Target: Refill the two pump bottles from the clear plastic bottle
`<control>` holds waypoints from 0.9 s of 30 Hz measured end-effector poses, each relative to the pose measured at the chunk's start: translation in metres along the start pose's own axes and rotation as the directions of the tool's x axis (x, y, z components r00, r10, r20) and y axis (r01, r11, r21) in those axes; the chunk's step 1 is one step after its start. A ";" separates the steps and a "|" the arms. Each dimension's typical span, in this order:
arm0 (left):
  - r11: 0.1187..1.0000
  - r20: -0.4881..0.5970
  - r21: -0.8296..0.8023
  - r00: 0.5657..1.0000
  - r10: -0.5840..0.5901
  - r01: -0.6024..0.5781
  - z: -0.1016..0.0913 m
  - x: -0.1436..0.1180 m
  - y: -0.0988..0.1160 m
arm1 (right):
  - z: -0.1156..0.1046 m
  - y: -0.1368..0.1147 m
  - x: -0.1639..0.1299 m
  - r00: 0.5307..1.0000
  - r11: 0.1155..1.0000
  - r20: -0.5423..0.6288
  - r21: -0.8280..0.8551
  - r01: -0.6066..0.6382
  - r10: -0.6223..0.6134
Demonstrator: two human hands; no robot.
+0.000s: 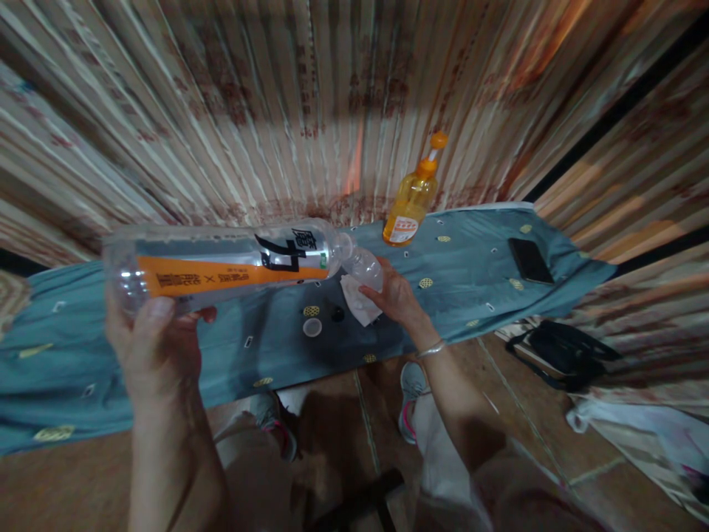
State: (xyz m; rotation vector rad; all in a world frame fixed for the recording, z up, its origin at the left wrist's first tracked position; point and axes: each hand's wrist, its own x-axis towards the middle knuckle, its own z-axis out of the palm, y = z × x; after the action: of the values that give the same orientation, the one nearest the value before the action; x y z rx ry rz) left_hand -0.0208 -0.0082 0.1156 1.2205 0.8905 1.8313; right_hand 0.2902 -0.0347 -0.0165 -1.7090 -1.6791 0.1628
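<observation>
Above: left hand (pixel 152 336) closed around large clear bottle (pixel 221 264), held sideways over the surface (pixel 470 273) | right hand (pixel 393 295) grasps small clear bottle (pixel 366 267), mouths meeting; white cap (pixel 312 326) below

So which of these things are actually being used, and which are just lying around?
In use:
left hand holding large clear bottle
right hand holding small bottle
white tissue

Lying about:
orange bottle
phone
two caps
black bag
</observation>
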 end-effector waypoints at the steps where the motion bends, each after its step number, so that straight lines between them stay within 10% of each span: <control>1: 1.000 -0.002 -0.001 1.000 0.004 -0.004 0.000 0.000 0.000 | 0.000 0.000 0.000 1.000 1.000 -0.001 -0.001 0.005 -0.005; 27: 0.999 -0.036 -0.029 0.999 -0.031 0.030 0.000 -0.003 0.004 | 0.004 0.004 -0.001 0.998 0.998 -0.025 0.001 0.063 -0.063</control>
State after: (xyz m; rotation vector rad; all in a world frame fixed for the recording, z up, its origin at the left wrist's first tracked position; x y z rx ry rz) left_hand -0.0210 -0.0128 0.1177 1.1535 0.8948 1.8415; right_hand 0.2914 -0.0334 -0.0221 -1.6472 -1.7116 0.1127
